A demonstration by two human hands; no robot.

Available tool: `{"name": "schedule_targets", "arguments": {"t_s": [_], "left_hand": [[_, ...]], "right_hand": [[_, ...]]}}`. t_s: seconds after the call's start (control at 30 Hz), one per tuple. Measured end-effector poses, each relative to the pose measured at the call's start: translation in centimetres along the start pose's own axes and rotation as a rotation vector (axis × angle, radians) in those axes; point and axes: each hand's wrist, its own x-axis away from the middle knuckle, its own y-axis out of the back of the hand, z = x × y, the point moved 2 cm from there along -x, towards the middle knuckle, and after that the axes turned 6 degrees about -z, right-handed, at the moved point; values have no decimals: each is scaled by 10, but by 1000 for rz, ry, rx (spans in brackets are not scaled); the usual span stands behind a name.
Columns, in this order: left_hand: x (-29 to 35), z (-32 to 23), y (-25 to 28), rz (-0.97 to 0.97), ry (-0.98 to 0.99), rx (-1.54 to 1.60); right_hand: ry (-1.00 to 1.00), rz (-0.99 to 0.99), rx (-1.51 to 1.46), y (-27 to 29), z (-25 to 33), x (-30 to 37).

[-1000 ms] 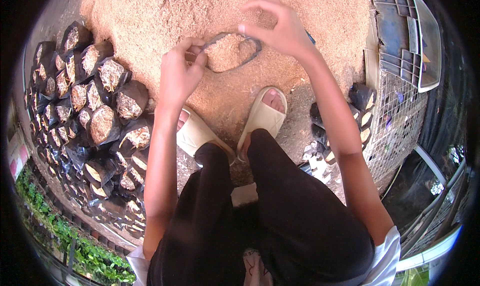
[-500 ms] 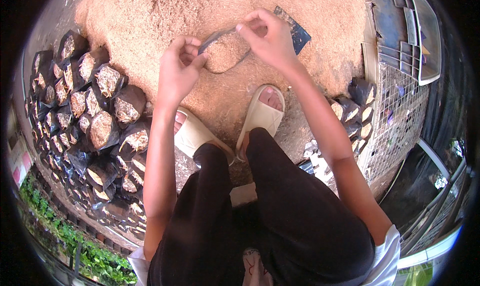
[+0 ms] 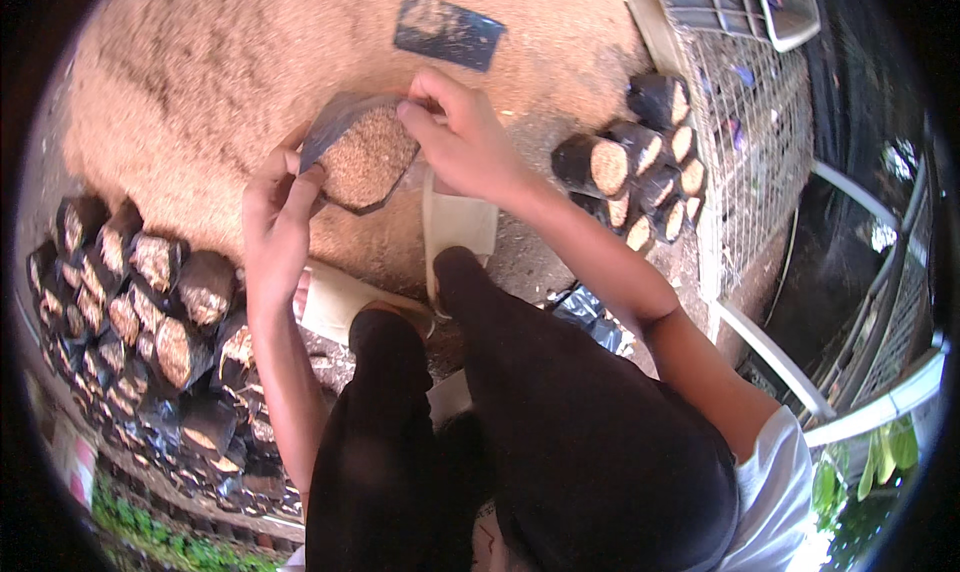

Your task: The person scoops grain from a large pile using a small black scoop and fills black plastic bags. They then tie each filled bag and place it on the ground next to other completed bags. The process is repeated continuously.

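Between my two hands is a black plastic bag (image 3: pixel 368 162), its mouth spread wide and full of light brown husk-like material. My left hand (image 3: pixel 279 194) pinches the left side of the rim, thumb on the near edge. On the far right of the rim, my right hand (image 3: pixel 452 132) grips the plastic between thumb and fingers. The bag is held above the ground in front of my feet, and its lower part is hidden. Beyond it, a flat dark blue panel (image 3: pixel 448 32) dusted with husk lies on the heap (image 3: pixel 230 42).
Many filled black bags (image 3: pixel 180 352) stand packed at my left. A smaller group of filled bags (image 3: pixel 610 166) sits at my right, beside a white wire mesh panel (image 3: pixel 750 162). A grey crate (image 3: pixel 795 12) rests at the upper right. Crumpled dark plastic (image 3: pixel 590 312) lies near my right leg.
My view has swung to the right. Both hands keep hold of the bag, whose mouth is now tilted more toward me, and the blue panel appears apart from my right hand.
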Motion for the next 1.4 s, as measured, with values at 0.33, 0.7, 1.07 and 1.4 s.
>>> {"name": "schedule_targets", "arguments": {"t_s": [0.33,0.7,1.07,1.4], "left_hand": [[-26,45,-87,414,133,-166],[1,113,-177,730,291,-253],[13,165,-209,745,541,-111],[5,146,-197,873,66,-186]], "right_hand": [[-73,-529,-84,133,-53,90],[-387,-684,185,180,-119,219],[-774,-542,-550,112,-187,248],[-735,-848,-766,101,-216,237]]}}
